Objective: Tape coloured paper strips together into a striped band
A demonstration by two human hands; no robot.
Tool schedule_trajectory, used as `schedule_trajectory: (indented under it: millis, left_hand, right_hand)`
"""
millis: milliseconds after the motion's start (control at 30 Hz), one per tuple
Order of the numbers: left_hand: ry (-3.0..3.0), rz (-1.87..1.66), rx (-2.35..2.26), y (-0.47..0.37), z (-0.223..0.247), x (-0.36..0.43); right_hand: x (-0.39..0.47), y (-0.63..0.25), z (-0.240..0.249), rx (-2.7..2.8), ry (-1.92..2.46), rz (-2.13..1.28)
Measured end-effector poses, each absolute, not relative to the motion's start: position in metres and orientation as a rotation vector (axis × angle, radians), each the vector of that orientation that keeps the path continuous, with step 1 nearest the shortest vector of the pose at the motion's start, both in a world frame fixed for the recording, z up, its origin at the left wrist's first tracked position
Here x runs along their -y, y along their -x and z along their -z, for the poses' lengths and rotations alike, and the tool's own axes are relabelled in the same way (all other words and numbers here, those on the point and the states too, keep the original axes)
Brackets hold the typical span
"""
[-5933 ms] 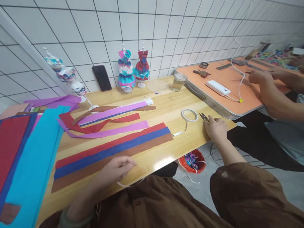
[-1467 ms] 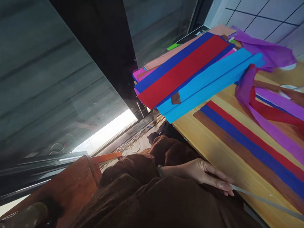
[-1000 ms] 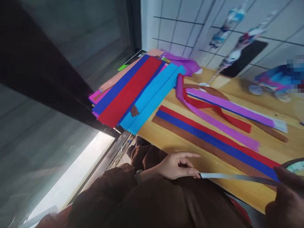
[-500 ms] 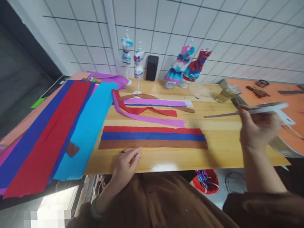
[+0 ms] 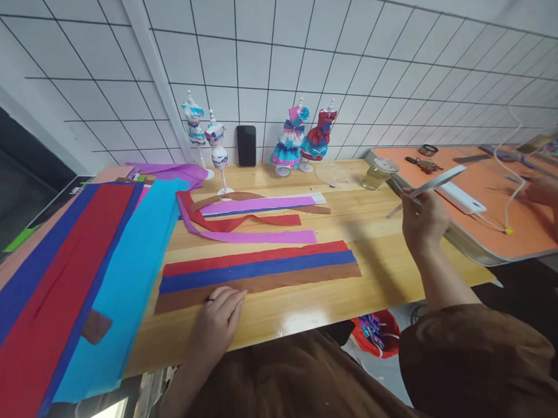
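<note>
My left hand (image 5: 217,316) lies flat on the wooden table (image 5: 310,305), fingertips touching the near edge of a brown paper strip (image 5: 263,284). That strip lies side by side with a blue strip (image 5: 258,269) and a red strip (image 5: 257,257). My right hand (image 5: 423,219) is raised above the table's right end and grips a white tape roll (image 5: 436,182), seen edge-on, with a short loose tail (image 5: 393,211) pointing left.
A stack of red, blue and cyan crepe sheets (image 5: 80,271) overhangs the table's left end. Pink and red ribbons (image 5: 252,222), small dress mannequins (image 5: 299,138), a phone (image 5: 246,145) and a glass jar (image 5: 379,172) stand behind. Another person's hand (image 5: 550,193) works at the orange table (image 5: 485,226).
My view has swung from the dark window on the left back to the table. My left hand let go of the tape's end and settled on the brown strip; my right hand lifted the roll.
</note>
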State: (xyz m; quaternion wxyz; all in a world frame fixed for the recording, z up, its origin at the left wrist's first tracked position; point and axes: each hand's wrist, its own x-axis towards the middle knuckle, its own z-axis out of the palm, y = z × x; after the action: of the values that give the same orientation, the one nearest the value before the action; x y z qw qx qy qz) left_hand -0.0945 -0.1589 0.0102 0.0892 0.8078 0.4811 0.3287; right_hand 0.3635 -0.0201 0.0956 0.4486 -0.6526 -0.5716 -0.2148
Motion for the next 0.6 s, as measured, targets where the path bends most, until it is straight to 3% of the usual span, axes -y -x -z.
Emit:
schedule_trajectory:
  millis: [100, 367, 600]
  left_hand:
    - [-2.440, -1.008, -1.428, 0.093, -0.008, 0.159]
    - [-2.444, -0.991, -1.438, 0.093, -0.011, 0.163]
    - [-2.433, -0.964, -1.445, 0.093, -0.011, 0.163]
  right_hand:
    - [0.015, -0.372, -0.092, 1.616, 1.680, 0.672]
    - [0.016, -0.364, -0.018, 1.977, 1.817, 0.443]
    - [0.014, -0.360, 0.002, 2.161, 1.770, 0.385]
